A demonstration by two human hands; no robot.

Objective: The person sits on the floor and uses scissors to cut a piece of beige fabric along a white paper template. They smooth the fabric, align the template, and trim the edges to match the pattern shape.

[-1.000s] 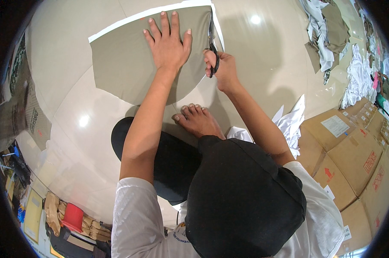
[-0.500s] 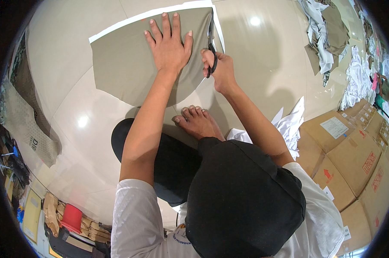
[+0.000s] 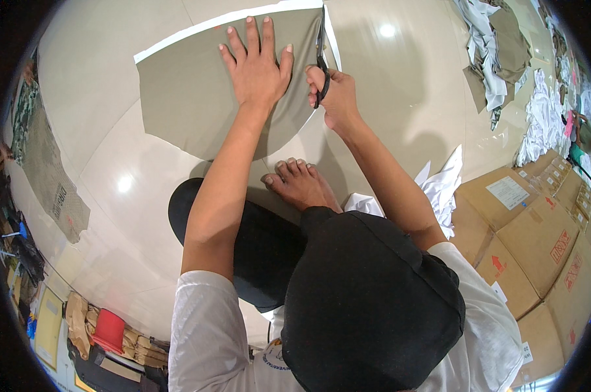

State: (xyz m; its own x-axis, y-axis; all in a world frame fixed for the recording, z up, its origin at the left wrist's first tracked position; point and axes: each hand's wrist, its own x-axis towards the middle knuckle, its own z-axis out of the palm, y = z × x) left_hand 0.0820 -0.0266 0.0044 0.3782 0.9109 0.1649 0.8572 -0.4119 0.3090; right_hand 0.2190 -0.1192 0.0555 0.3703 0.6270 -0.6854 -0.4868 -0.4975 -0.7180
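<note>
An olive-brown piece of fabric (image 3: 184,91) lies spread on the tiled floor, and a white layer (image 3: 334,49) shows along its far and right edges. My left hand (image 3: 257,77) presses flat on the fabric with its fingers spread. At the right edge my right hand (image 3: 340,98) grips black-handled scissors (image 3: 321,60), their blades pointing away from me along that edge. The cloth has soft folds between my left thumb and the scissors. How far apart the blades are, I cannot tell.
My bare foot (image 3: 301,181) rests just below the fabric. White cloth (image 3: 439,189) lies right of it, beside cardboard boxes (image 3: 505,215). A heap of white and olive cloth (image 3: 495,52) is at the far right. A printed grey-beige sheet (image 3: 57,189) is at the left, a red object (image 3: 109,330) lower left.
My right hand and the scissors have shifted slightly away from me along the fabric's right edge. The printed sheet at the left has moved. My left hand stays nearly in place.
</note>
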